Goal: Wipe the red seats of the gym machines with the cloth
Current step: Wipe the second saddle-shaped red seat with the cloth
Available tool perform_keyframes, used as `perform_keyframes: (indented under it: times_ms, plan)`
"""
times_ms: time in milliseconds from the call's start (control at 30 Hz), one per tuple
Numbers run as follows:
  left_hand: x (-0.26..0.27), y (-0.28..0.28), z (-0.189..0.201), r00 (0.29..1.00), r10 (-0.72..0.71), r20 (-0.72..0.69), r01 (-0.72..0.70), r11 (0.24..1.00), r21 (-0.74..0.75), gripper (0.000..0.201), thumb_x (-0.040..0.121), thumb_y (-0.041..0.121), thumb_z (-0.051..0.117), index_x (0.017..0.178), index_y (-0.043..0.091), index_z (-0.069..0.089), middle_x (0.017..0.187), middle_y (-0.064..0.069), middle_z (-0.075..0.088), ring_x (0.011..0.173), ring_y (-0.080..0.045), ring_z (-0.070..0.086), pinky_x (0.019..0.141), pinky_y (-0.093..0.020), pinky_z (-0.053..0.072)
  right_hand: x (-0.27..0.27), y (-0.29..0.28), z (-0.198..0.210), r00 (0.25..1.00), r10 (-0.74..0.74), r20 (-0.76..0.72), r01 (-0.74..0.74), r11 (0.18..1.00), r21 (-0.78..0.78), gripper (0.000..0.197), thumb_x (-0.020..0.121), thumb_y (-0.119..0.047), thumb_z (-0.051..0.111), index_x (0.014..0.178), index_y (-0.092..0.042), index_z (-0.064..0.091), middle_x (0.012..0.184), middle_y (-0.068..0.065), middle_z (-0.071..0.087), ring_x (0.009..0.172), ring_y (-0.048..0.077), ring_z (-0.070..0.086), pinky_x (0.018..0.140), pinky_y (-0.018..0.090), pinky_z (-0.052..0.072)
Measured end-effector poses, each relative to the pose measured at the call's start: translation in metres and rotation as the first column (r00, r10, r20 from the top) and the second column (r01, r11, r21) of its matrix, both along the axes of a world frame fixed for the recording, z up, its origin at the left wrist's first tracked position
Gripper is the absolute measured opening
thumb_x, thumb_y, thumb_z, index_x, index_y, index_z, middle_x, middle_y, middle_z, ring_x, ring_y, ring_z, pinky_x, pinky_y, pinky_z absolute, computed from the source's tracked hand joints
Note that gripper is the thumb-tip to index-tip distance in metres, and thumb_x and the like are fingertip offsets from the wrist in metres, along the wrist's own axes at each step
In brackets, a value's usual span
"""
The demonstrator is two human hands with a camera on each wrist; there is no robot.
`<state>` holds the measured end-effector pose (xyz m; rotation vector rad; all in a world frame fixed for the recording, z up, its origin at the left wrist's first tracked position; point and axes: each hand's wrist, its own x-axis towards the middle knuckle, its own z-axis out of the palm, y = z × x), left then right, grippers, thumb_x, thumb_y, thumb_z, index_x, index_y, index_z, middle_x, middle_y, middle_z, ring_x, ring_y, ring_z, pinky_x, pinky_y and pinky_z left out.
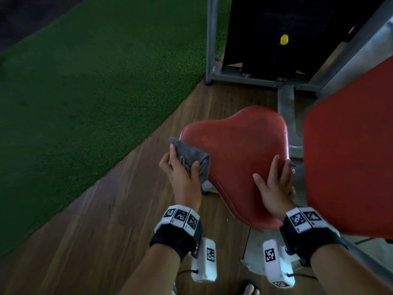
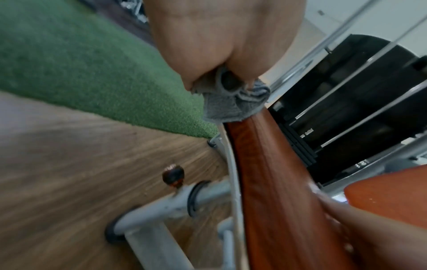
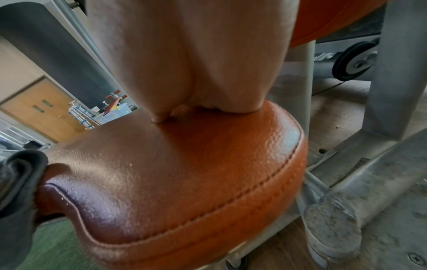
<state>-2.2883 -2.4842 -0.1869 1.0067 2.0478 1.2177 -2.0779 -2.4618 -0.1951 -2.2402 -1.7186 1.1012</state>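
You are pinching the folded grey cloth (image 1: 192,159) in your left hand (image 1: 182,177) against the red seat's (image 1: 240,150) left edge, while your right hand (image 1: 274,188) is resting open-fingered on its right side.

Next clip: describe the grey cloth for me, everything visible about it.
The cloth is grey, soft and fuzzy like terry or microfibre, folded into a thick bundle with layered edges showing. The left hand grips it, thumb and fingers curled around it. It is pressed against the left edge of the red seat, over the wooden floor. The right hand rests on the seat, apart from the cloth.
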Motion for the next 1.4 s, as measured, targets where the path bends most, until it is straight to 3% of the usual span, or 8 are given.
perform_keyframes:
  times_ms: [400,533,633,733,867,1000,1167,1400]
  plan:
    - [0.012,-0.022,-0.002,0.992,0.062,-0.112,-0.055,0.997,0.061,0.05,0.082,0.006,0.074,0.123,0.016,0.048,0.122,0.008,0.03,0.111,-0.011,0.047,0.098,-0.024,0.045,0.018,-0.008,0.004,0.99,0.084,-0.111,-0.077,0.995,0.069,0.083,0.094,-0.045,0.051,0.153,-0.032,-0.006,0.157,-0.003,-0.028,0.145,0.017,-0.023,0.119,0.045,-0.004]
    - [0.034,-0.028,0.005,0.986,0.118,-0.119,-0.117,0.993,0.019,0.044,0.08,0.013,0.077,0.12,0.014,0.057,0.116,0.01,0.042,0.1,-0.001,0.049,0.08,-0.007,0.039,0.027,-0.022,0.011,0.981,0.141,-0.131,-0.125,0.984,0.126,0.075,0.096,-0.032,0.053,0.154,-0.026,0.006,0.16,-0.002,-0.02,0.147,0.018,-0.015,0.12,0.037,0.003]
    - [0.048,-0.044,0.004,0.993,-0.031,-0.115,0.032,0.999,0.013,0.041,0.08,0.011,0.076,0.117,0.014,0.059,0.115,0.008,0.047,0.096,0.001,0.049,0.078,0.003,0.035,0.032,-0.035,0.017,0.98,0.169,-0.101,-0.155,0.979,0.133,0.071,0.097,-0.029,0.053,0.154,-0.023,0.012,0.161,-0.003,-0.013,0.148,0.017,-0.005,0.12,0.033,0.008]
    - [0.032,-0.043,0.003,0.983,-0.098,-0.154,0.103,0.994,0.022,0.038,0.08,0.005,0.073,0.114,0.017,0.061,0.112,0.009,0.048,0.097,-0.003,0.052,0.082,-0.003,0.039,0.037,-0.043,0.021,0.982,0.158,-0.1,-0.143,0.98,0.141,0.068,0.096,-0.025,0.056,0.153,-0.021,0.02,0.162,-0.004,-0.003,0.148,0.014,0.005,0.12,0.031,0.014]
    - [0.019,-0.037,0.001,0.977,-0.031,-0.213,0.044,0.997,0.059,0.036,0.079,0.002,0.072,0.111,0.017,0.066,0.112,0.005,0.056,0.104,-0.016,0.057,0.086,-0.027,0.049,0.044,-0.051,0.02,0.981,0.157,-0.116,-0.14,0.98,0.143,0.069,0.094,-0.023,0.06,0.152,-0.02,0.024,0.161,-0.004,0.002,0.147,0.013,0.014,0.12,0.033,0.02]
    - [0.063,-0.06,-0.004,0.983,-0.086,-0.159,0.101,0.991,0.088,0.042,0.081,0.006,0.075,0.121,0.018,0.066,0.118,0.009,0.055,0.104,-0.004,0.056,0.085,-0.01,0.045,0.043,-0.054,0.017,0.981,0.169,-0.1,-0.156,0.98,0.124,0.07,0.095,-0.026,0.058,0.153,-0.021,0.019,0.161,-0.005,-0.002,0.148,0.013,0.008,0.119,0.04,0.022]
    - [0.071,-0.078,-0.009,0.969,-0.209,-0.132,0.221,0.972,0.086,0.046,0.083,0.004,0.072,0.124,0.022,0.064,0.124,0.005,0.048,0.111,0.001,0.05,0.089,-0.011,0.046,0.043,-0.053,0.017,0.98,0.171,-0.102,-0.16,0.981,0.109,0.071,0.095,-0.026,0.057,0.153,-0.022,0.017,0.161,-0.004,-0.004,0.148,0.014,0.006,0.119,0.04,0.023]
    - [-0.009,-0.027,0.001,0.964,0.007,-0.266,0.01,0.998,0.063,0.041,0.08,-0.005,0.066,0.116,0.014,0.068,0.108,-0.002,0.048,0.085,-0.006,0.049,0.071,0.002,0.035,0.042,-0.052,0.014,0.978,0.202,-0.06,-0.195,0.975,0.103,0.07,0.096,-0.026,0.055,0.153,-0.018,0.015,0.161,0.002,-0.006,0.149,0.018,0.002,0.12,0.039,0.018]
